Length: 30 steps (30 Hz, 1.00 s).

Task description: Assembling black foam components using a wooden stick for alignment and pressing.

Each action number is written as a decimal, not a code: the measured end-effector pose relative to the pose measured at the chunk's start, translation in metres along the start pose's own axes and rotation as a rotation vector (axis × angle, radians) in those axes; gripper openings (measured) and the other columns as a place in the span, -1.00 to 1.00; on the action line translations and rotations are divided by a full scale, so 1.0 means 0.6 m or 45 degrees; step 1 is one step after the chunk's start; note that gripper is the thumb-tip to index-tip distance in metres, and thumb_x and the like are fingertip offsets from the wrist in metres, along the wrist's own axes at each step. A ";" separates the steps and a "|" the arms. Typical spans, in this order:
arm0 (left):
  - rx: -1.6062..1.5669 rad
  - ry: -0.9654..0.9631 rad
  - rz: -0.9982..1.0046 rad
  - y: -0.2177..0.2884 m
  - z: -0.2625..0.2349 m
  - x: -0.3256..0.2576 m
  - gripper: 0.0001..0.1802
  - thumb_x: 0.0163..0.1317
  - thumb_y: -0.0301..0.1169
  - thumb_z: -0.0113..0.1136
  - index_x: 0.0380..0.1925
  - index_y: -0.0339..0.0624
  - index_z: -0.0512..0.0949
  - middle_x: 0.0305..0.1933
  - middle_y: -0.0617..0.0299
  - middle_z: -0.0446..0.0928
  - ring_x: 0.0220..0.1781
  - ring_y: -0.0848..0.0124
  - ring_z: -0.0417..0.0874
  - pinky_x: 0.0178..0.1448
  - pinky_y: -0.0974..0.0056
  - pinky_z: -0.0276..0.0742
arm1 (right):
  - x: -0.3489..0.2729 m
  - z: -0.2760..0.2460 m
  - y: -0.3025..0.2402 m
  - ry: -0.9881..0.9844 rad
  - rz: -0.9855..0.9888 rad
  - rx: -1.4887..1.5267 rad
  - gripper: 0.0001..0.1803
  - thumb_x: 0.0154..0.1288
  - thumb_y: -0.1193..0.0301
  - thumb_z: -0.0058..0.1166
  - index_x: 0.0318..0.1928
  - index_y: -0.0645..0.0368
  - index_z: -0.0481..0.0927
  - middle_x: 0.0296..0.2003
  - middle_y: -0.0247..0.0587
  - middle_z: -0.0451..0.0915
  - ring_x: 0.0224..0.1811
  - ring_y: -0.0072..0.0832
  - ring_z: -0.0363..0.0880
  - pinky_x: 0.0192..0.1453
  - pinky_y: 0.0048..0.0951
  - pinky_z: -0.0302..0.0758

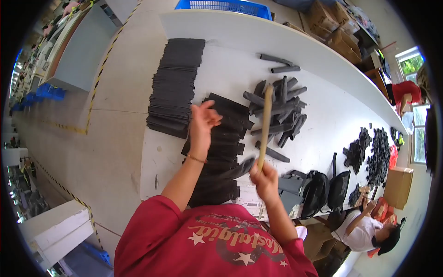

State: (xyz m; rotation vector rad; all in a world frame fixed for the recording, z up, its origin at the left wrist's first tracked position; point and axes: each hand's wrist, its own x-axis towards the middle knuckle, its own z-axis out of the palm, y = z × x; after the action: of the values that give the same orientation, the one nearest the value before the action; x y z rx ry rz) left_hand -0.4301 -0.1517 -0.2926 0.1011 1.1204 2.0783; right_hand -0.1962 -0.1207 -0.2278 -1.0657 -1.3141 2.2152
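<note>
My right hand (265,181) is closed round the lower end of a long pale wooden stick (266,124), which points up and away over the table. Against that hand lies the end of a dark fabric strip (235,171); whether the fingers also grip it I cannot tell. My left hand (204,121) is raised, empty, with its fingers apart and slightly curled, above the left edge of a spread of black fabric pieces (224,138). Left of it runs a long row of overlapping flat black pieces (173,87). Beyond the stick lies a loose heap of dark rolled fabric tubes (288,108).
A low white wall (277,30) edges the white table (221,64), with a blue basket (226,6) behind it. Black bags (316,189) and heaps of small black pieces (378,157) lie to the right. A person in a white shirt (357,231) is at the right.
</note>
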 end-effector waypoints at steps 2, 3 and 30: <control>0.541 -0.710 0.058 -0.012 0.031 -0.048 -0.47 0.44 -0.11 -0.13 0.23 -0.26 0.29 0.08 0.08 0.49 0.21 0.32 0.46 0.28 0.26 0.33 | 0.037 -0.005 -0.011 0.069 -0.083 0.078 -0.86 0.36 0.38 0.07 -0.28 0.18 0.46 -0.58 -0.56 0.30 -0.61 -0.80 0.16 -0.56 -0.69 0.06; 0.249 -0.824 -0.165 -0.036 0.039 -0.080 -0.46 0.36 -0.27 0.05 0.26 -0.27 0.25 0.08 0.12 0.47 0.23 0.37 0.43 0.31 0.26 0.29 | 0.047 0.000 -0.013 0.060 -0.086 0.079 -0.86 0.36 0.38 0.07 -0.28 0.18 0.46 -0.58 -0.56 0.30 -0.61 -0.80 0.16 -0.56 -0.69 0.06; 1.800 -0.848 0.644 -0.123 -0.044 0.113 -0.94 0.04 -0.41 0.25 -0.50 -0.12 0.57 -0.37 0.28 0.50 -0.18 0.20 0.45 -0.09 0.18 0.41 | 0.050 -0.262 0.061 0.278 -0.200 -1.361 -0.80 0.31 0.40 0.05 -0.10 0.16 0.61 -0.52 -0.12 0.56 -0.54 -0.36 0.53 -0.39 -0.41 0.44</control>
State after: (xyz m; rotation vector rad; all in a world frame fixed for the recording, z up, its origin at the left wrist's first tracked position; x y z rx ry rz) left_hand -0.4457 -0.1015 -0.3820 1.7133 1.9491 0.9938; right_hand -0.0948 -0.0272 -0.3171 -1.3775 -2.4206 1.1418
